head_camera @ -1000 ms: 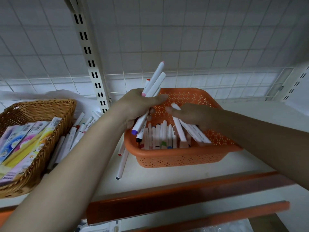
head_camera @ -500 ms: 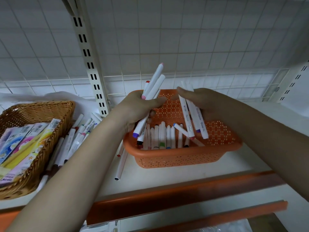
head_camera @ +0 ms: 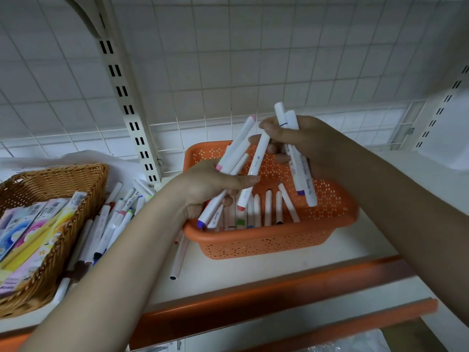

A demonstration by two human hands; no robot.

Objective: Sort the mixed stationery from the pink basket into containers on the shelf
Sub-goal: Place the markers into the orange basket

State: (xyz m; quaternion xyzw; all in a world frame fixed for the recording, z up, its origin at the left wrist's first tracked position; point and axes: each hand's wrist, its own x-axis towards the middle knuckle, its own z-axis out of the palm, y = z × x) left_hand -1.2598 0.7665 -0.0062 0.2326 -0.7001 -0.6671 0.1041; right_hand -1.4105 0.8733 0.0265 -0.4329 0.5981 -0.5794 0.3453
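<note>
White markers fill both my hands above the orange basket (head_camera: pixel 266 240) on the shelf (head_camera: pixel 253 275): left hand (head_camera: pixel 210 184) grips a bundle (head_camera: pixel 228 168), right hand (head_camera: pixel 304 141) holds several more (head_camera: pixel 299 168), passing one across to gather them.
</note>
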